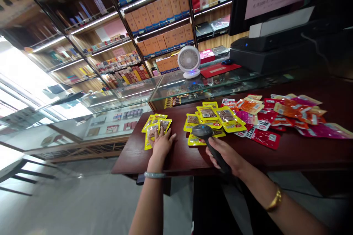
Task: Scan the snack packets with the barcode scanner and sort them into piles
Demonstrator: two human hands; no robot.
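Your right hand [224, 152] was wrapped around the handle of a black scanner [202, 131], fingers closed on the grip and the scanner's head above the near edge of the middle yellow packets [226, 115]. Your left hand [162, 142] lay with its fingers spread over the left yellow packets [150, 131]; whether any fingertip pinched one, you could not tell from this angle.

That small pile sat near the left end of the dark table [132, 159], so a careless sideways push could have tipped a packet off. The packets overlapped, and a slick wrapper might have slid along with its neighbour. With the scanner's head so low, a dip of your wrist could have knocked the middle pile apart, or the beam could have caught the wrong label.

Farther right, the red and orange packets [266, 137] crowded against the yellow ones, where a stray nudge might have mixed them. Beyond stood a white fan [189, 60] on the glass case [154, 96].
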